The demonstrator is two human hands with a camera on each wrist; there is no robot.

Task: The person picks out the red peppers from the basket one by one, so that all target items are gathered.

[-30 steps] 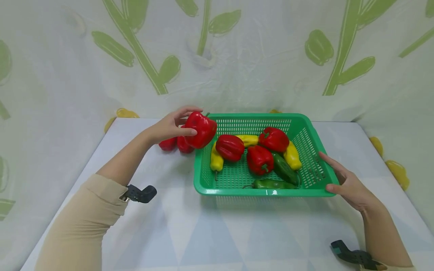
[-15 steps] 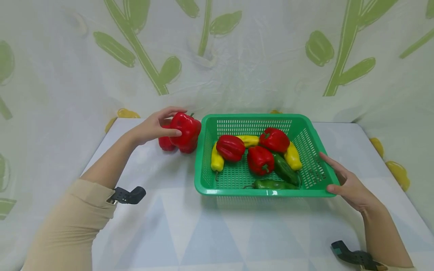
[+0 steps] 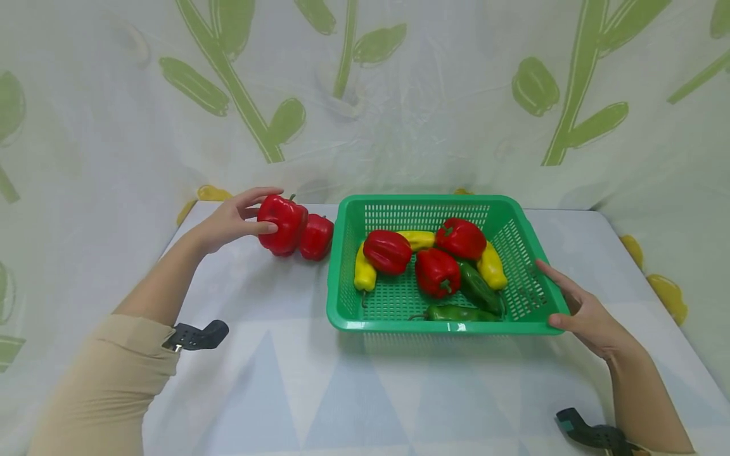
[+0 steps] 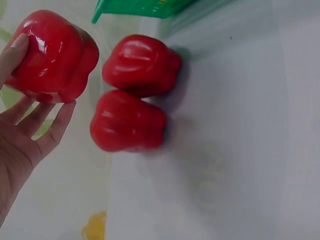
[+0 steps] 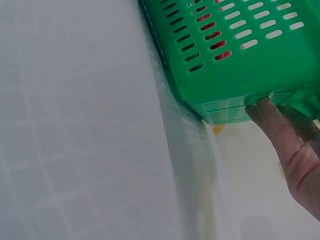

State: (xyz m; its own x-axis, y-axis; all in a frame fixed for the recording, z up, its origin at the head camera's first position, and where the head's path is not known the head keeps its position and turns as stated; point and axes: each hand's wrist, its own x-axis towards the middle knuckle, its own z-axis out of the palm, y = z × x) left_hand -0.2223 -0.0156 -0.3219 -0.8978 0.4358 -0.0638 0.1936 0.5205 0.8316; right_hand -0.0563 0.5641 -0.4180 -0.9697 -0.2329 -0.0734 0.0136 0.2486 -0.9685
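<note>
My left hand holds a red bell pepper between thumb and fingers, raised above the table left of the basket. Two more red bell peppers lie below it; the left wrist view shows one pepper touching the other pepper. A green plastic basket stands in the middle, bearing several red bell peppers, yellow peppers and green peppers. At its front right corner my right hand grips the rim, and in the right wrist view its fingers touch the outer wall.
The table has a pale cloth with blue triangles. A whitish curtain with green plant prints hangs behind the table's back edge and at both sides. Yellow shapes show along the edges.
My left hand has moved left with the red bell pepper, away from the basket's left rim to over the peppers on the table. The right hand has stayed at the basket.
</note>
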